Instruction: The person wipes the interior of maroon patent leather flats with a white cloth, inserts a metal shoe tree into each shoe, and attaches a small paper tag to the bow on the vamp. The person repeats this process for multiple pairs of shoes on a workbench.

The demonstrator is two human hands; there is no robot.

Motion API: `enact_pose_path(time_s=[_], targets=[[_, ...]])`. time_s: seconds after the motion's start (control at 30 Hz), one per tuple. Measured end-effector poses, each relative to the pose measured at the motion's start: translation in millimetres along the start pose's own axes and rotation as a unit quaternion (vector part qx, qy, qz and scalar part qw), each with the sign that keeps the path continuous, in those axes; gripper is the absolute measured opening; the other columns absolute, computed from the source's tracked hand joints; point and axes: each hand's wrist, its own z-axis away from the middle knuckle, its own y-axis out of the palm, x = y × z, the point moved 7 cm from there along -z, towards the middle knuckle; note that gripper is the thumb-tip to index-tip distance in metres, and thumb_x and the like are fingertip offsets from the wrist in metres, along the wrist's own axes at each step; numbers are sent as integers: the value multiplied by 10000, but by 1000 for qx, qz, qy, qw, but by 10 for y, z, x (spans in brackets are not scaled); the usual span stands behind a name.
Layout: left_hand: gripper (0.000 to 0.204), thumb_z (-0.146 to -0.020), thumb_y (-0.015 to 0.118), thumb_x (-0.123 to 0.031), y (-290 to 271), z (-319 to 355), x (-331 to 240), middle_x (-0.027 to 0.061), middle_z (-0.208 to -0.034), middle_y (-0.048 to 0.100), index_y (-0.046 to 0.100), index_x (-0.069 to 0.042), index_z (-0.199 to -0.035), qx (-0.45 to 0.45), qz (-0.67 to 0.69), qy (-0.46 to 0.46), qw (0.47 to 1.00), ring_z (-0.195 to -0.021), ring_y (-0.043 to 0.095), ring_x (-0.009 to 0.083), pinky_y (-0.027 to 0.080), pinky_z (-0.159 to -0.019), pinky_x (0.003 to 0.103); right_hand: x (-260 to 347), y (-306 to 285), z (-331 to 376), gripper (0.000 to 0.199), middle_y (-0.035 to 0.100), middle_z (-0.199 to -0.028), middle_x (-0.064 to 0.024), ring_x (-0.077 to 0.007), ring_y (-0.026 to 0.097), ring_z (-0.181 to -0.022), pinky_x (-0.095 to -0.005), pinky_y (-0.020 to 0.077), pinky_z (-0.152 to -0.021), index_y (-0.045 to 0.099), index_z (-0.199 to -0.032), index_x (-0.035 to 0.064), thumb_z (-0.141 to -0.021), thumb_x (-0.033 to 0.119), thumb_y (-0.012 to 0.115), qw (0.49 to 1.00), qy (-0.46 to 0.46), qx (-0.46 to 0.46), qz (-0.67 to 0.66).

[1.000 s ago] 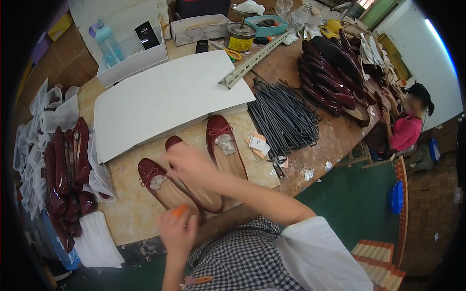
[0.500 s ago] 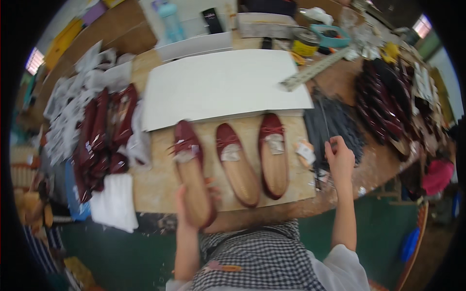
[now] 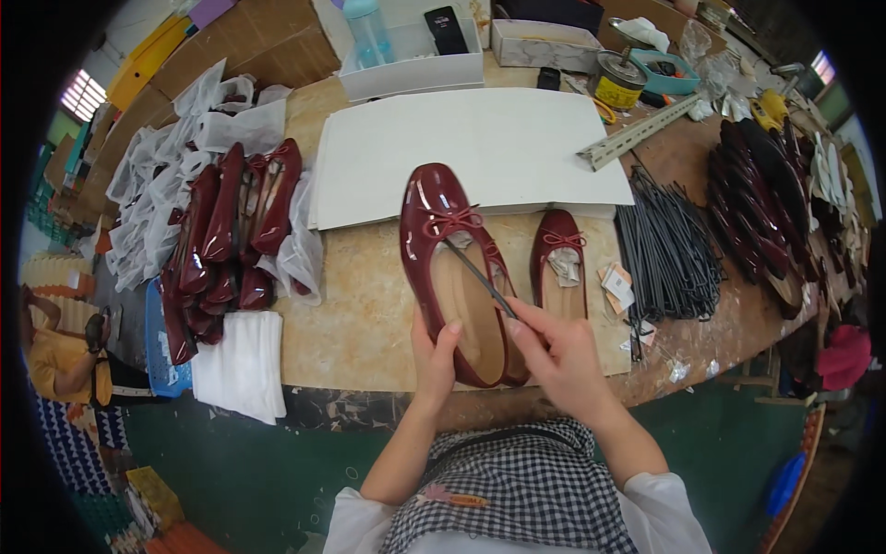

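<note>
Raised over the table's near edge is a glossy dark red ballet flat (image 3: 426, 208) with a small bow. My left hand (image 3: 434, 365) grips it near the heel, thumb on the side rim. Pinched in my right hand (image 3: 563, 365) is a thin dark rod (image 3: 482, 280); its far end reaches inside the shoe, toward the toe. A second flat shoe (image 3: 499, 268) lies mostly hidden behind the held one. To its right a third flat (image 3: 557, 229) rests on the table with crumpled paper in its toe, its heel end covered by my right hand.
Several similar rods (image 3: 669, 249) lie piled right of the shoes, beside small tags (image 3: 616, 286). White sheets (image 3: 480, 138) are stacked behind. Red shoes (image 3: 221, 212) in tissue and a white cloth (image 3: 242, 365) are at left; more shoes (image 3: 752, 212) at right. A metal bar (image 3: 637, 134) overlaps the sheets.
My right hand has come from the rod pile to the shoe, with a rod in it. My left hand has brought the shoe rightward and higher, over the middle shoe.
</note>
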Motion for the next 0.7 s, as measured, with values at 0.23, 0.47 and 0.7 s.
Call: enact_pose_path(time_s=[0.23,0.47,0.7], targets=[[665,-990,261,-522,-73,269,614,108,-1389,485,397,-35,-1422,-43,87,-77,992,-1278,457,234,349,-1084,374,83,262,46,307,568,-590,-86,-238,551,-481,-358,429,-492,648,-1138,-29,-856,91,645,955,-228,-150,116],[704,-892,592,-263,-685,236,568,146,-1400,452,295,19,-1465,-35,4,-153,988,-1256,462,235,374,-1044,326,-694,-222,3,317,702,-834,-113,-172,675,-680,-275,521,-626,640,-1140,-3,-870,162,665,1000,13,-5,-26],[625,-805,710,-294,-234,49,-387,155,-1105,607,516,-43,-1343,-9,-655,200,729,-1015,539,326,363,-980,446,-1958,-1611,-110,250,672,-781,-152,-348,654,-704,-432,508,-611,663,-832,23,-852,273,678,874,110,-194,432]])
